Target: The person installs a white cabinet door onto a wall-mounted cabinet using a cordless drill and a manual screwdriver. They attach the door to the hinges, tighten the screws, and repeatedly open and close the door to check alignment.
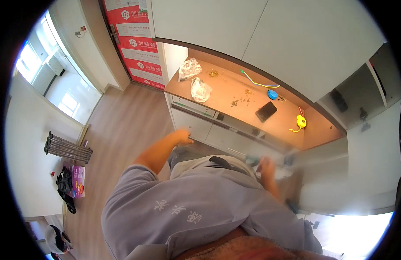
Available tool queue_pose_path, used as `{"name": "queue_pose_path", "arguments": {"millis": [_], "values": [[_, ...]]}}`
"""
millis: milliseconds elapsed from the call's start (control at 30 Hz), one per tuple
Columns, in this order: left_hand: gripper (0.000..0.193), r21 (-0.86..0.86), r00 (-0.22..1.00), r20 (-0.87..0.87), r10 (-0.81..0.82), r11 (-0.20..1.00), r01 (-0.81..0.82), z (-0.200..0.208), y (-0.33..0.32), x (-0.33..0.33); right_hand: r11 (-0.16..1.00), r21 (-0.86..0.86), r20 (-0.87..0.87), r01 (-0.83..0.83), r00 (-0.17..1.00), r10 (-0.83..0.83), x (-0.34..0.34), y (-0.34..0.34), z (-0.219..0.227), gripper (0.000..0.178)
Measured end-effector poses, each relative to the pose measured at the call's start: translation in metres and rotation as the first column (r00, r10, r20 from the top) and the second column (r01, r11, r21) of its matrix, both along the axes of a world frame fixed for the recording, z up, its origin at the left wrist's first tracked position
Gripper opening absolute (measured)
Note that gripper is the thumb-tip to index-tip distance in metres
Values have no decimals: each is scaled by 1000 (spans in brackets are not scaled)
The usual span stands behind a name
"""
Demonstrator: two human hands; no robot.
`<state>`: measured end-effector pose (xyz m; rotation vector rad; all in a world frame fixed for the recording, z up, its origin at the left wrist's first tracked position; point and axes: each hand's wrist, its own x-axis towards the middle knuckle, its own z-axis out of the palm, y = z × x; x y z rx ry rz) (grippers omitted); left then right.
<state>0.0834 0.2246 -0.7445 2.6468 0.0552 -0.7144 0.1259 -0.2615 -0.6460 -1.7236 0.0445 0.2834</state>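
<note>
My left hand (183, 138) is beside the front of the white lower cabinet (196, 125), fingers loosely bent and somewhat apart, with nothing visible in them. Low in front of my body, to the right, my right hand (266, 168) is blurred by motion. Just left of it is a blurred teal tool-like thing (252, 159) with a thin rod pointing left; whether my fingers hold it I cannot make out. On the wooden shelf above lie a black phone (266, 112), several small screws or fittings (239, 102) and two clear plastic bags (201, 89).
A yellow tape measure (301, 121) and a blue round thing (273, 94) lie on the shelf's right part. White upper cabinet doors (261, 30) overhang it. Stacked metal stools (68, 147) and a purple box (78, 181) stand by the left wall.
</note>
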Motion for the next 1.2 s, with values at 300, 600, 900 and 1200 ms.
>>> {"name": "queue_pose_path", "arguments": {"millis": [300,600,900,1200], "values": [[55,-358,754,-159,637,675,-645,-49,30,-81,942,311,193,129,961,-196,75,-23,39,24],[36,-138,497,-96,863,483,-865,-189,45,-182,873,451,302,185,889,-345,119,-20,148,28],[28,-42,615,-180,768,618,-785,-301,-11,-265,851,432,514,298,694,-504,160,-14,256,38],[31,-33,875,-18,483,875,-483,-312,-6,-266,848,421,437,322,747,-501,196,29,278,42]]}}
